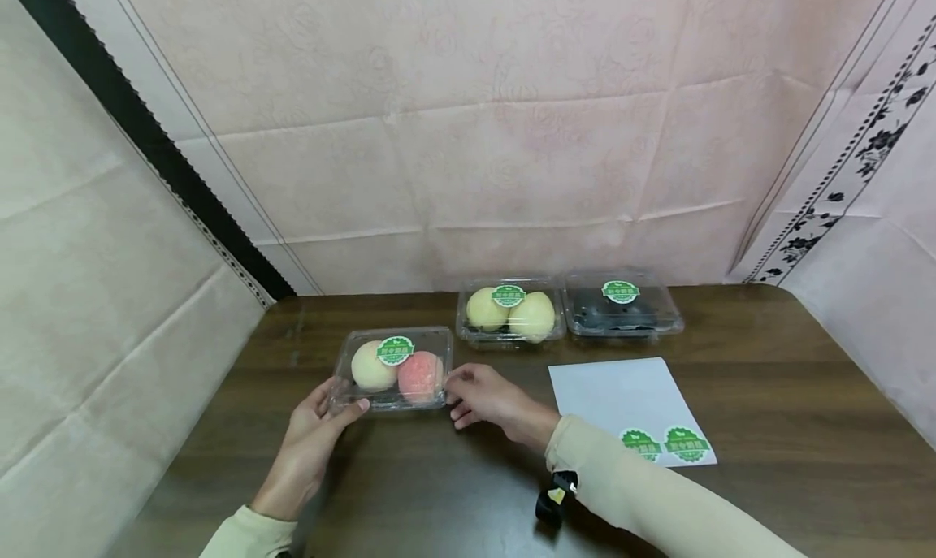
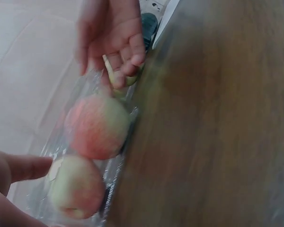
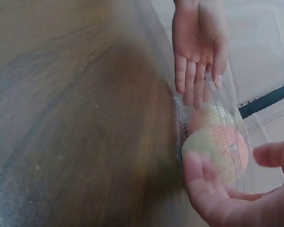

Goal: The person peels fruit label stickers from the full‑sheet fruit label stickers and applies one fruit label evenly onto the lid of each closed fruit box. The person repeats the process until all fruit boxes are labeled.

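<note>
A clear plastic box [image 1: 439, 340] holds a pale peach [image 1: 371, 369] and a pink peach [image 1: 421, 377], with a green-and-white round sticker [image 1: 395, 350] on its lid. My left hand [image 1: 310, 440] grips the box's left end, thumb at the front corner and fingers along the side. At the opposite end is my right hand [image 1: 493, 400], its fingers loosely bent beside the right edge. In the right wrist view, the right hand [image 3: 232, 198] has thumb and fingers spread apart near the box; blur hides whether its fingertips touch the plastic.
Behind stand a box of pale yellow-green fruits [image 1: 532, 316] and a box of dark contents [image 1: 621, 310], both with green stickers. A white sheet [image 1: 614, 391] with two green stickers [image 1: 686, 443] lies at right on the wooden table [image 1: 775, 395]. Pale cloth [image 1: 512, 160] hangs behind.
</note>
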Tool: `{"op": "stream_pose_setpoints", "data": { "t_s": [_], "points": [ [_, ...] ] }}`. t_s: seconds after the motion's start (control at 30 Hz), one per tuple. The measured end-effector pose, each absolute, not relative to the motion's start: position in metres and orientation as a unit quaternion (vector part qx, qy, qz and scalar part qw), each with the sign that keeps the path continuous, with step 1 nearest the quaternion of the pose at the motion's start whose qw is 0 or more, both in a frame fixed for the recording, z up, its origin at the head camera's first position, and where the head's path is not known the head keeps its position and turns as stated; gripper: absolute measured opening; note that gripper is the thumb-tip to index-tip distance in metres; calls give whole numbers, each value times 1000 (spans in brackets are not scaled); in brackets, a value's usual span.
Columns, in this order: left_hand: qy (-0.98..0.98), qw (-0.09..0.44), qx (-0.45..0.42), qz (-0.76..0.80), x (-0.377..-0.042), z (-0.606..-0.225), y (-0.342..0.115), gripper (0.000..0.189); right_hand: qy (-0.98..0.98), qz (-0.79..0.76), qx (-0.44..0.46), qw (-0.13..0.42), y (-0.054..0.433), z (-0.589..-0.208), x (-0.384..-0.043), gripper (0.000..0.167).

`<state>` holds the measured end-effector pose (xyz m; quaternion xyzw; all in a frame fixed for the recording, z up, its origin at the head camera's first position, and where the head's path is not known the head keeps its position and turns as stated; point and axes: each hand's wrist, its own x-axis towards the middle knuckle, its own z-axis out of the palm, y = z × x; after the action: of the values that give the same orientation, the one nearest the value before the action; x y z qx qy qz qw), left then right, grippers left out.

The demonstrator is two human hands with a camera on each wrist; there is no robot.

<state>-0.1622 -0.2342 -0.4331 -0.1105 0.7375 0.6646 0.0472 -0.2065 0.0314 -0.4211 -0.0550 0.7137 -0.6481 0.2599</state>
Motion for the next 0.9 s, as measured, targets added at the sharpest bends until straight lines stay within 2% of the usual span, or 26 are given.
{"op": "stream_pose_setpoints", "data": {
  "t_s": [0.17, 0.37, 0.67, 0.9],
  "points": [
    [711, 19, -140, 689, -163, -437, -229, 85, 675, -679, -67, 282, 28, -420, -211, 31],
    [693, -9, -157, 703, -168, -437, -223, 83, 627, -727, -54, 272, 19, -424, -215, 41],
    [694, -31, -170, 699, -189, -440, -220, 75, 600, -768, -15, 225, 9, -435, -224, 19],
    [678, -53, -182, 710, -206, -443, -218, 72, 601, -769, 4, 220, 7, -440, -234, 26]
  ]
}}
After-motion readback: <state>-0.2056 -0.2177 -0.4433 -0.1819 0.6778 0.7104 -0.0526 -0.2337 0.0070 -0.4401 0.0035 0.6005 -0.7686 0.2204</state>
